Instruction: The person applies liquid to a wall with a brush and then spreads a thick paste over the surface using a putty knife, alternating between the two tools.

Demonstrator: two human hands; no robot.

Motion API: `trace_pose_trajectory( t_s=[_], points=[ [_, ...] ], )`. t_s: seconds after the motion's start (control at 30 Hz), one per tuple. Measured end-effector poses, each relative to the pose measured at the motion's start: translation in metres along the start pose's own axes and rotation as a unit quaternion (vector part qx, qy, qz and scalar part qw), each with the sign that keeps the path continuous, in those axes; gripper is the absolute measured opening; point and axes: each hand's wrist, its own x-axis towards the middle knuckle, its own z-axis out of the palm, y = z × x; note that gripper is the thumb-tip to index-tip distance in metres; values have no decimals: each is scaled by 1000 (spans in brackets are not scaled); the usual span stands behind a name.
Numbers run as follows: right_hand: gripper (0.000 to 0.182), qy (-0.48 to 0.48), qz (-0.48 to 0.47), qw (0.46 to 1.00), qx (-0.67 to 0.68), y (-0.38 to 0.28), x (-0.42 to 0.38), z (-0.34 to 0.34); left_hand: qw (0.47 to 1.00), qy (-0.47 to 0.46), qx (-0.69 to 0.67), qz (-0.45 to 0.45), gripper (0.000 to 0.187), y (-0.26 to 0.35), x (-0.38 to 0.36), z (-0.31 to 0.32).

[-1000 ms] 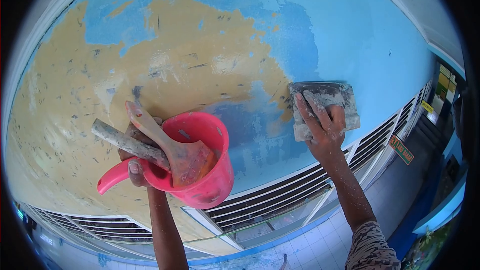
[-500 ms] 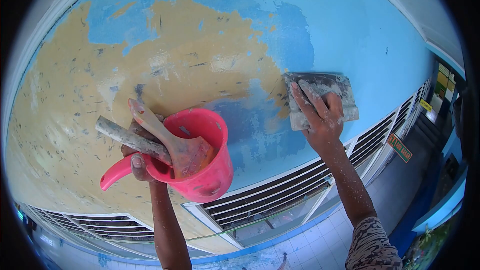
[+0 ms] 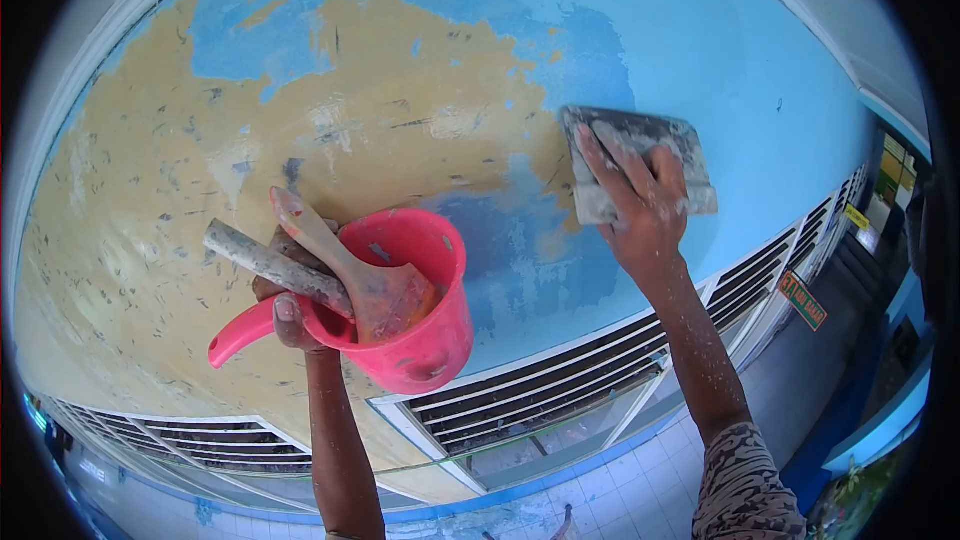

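My left hand (image 3: 290,315) grips a pink plastic dipper (image 3: 430,340) around its handle side, thumb over the handle. Leaning out of the dipper are a paintbrush (image 3: 375,290), bristles down, and a grey-smeared rod-like handle (image 3: 265,262); what the rod belongs to is hidden inside. My right hand (image 3: 645,205) is closed on a flat, putty-caked scraper blade (image 3: 690,145), fingers spread along its face. The scraper lies against or just off the wall (image 3: 420,90), by the border between its tan, scraped area and the light blue paint; contact cannot be made out.
Below the painted surface run white-framed louvred vents (image 3: 540,390) and a second louvred vent (image 3: 220,440) at left. A tiled floor (image 3: 640,480) lies far beneath. A small hanging sign (image 3: 802,300) and a corridor stand at right.
My right hand and the scraper have moved up along the wall. The dipper in my left hand has shifted slightly up and right in the view.
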Motion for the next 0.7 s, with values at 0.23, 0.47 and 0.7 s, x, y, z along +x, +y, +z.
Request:
trace_pose_trajectory(
  t_s=[0.23, 0.47, 0.7],
  points=[
    [85, -27, 3, 999, -26, -16, -29, 0, 1000, 7, -3, -17, 72, 3, -2, -1],
    [83, -10, 41, 999, 26, -26, -24, 1, 999, 21, -35, -19, 71, 3, -2, 4],
    [81, 35, 61, 997, 24, -26, 16, 6, 1000, 24, -2, -3, 68, 5, 1, 9]
  ],
)
